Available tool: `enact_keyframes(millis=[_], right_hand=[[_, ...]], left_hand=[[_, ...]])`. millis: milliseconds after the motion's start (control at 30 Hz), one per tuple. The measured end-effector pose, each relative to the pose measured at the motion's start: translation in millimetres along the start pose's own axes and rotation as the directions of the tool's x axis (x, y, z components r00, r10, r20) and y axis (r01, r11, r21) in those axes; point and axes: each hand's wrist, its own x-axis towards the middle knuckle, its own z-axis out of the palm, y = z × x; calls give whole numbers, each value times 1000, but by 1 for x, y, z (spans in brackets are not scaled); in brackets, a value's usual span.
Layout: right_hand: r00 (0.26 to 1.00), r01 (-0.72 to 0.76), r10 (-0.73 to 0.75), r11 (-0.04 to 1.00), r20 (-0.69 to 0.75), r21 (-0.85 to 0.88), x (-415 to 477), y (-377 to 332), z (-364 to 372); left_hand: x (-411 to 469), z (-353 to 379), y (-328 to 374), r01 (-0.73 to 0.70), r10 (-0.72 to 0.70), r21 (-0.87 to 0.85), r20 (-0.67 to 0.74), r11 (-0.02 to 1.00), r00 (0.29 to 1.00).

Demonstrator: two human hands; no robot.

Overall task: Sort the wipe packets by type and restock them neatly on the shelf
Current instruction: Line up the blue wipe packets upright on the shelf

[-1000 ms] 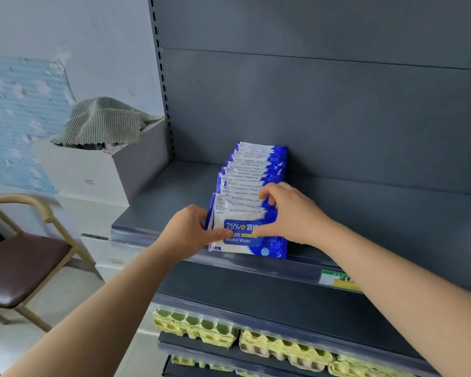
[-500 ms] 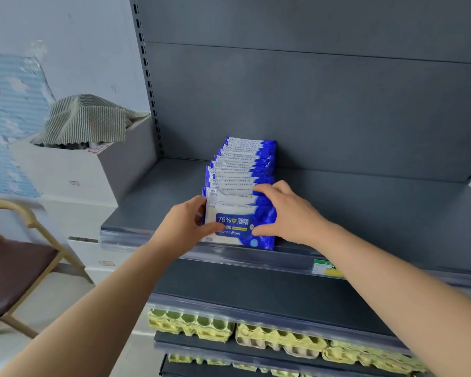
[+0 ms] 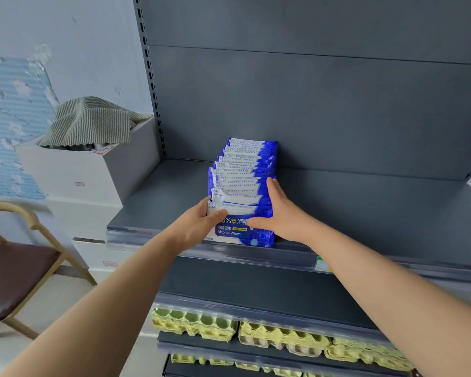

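Our left hand [image 3: 199, 223] grips the left end of the front packet [image 3: 241, 234], thumb laid across its face and fingers curled round its edge, while our right hand [image 3: 283, 216] lies flat and relaxed against the right side of the row of wipe packets [image 3: 245, 170], fingers straight along the blue ends and thumb resting on the front packet's face. Between our two hands the row stands upright, one blue and white packet behind another, running away from our fingertips towards the back panel of the grey shelf [image 3: 365, 210]; the front packet sits just behind the shelf's lip, its "Alcohol Wipes" print facing us. Beside our right wrist a green price label [image 3: 321, 263] shows on that lip. Below both forearms yellow egg trays [image 3: 280, 338] fill a lower level. Well out beyond our left hand stands a white box [image 3: 74, 172] with a striped cloth [image 3: 93, 121] draped over it, and lower down, outside our left forearm, a wooden chair [image 3: 19, 268]
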Motion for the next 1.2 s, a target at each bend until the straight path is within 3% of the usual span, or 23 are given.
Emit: enact_keyframes(millis=[100,267,433,600,767,867,933,1067,1200], right_hand=[[998,-51,47,992,41,111,1,5,-2],[983,-165,180,925,-14,343,3,10,3],[991,-127,133,864,23,487,12,4,20],[993,-122,114,891,45,438,11,4,15],[988,-83,104,980,-110,183,2,3,-6],[993,-80,91,987,-79,137,13,4,-15],[996,-69,77,983,-39,167,26,4,-15],[992,-80,34,906,118,415,48,24,-12],[989,-38,-22,914,143,404,50,32,-14]], left_hand=[[3,0,-1,28,-29,-72,-17,997,999],[7,2,8,-12,-3,-133,-117,991,993],[15,6,11,60,-80,-232,-81,971,994],[15,3,5,36,-54,-190,-88,981,995],[22,-3,21,13,-44,-158,-199,987,979],[37,-6,30,47,-87,-197,-201,979,976],[47,-5,32,79,-119,-238,-160,968,980],[57,3,29,105,-143,-307,-107,946,984],[59,8,27,87,-135,-303,-143,949,980]])
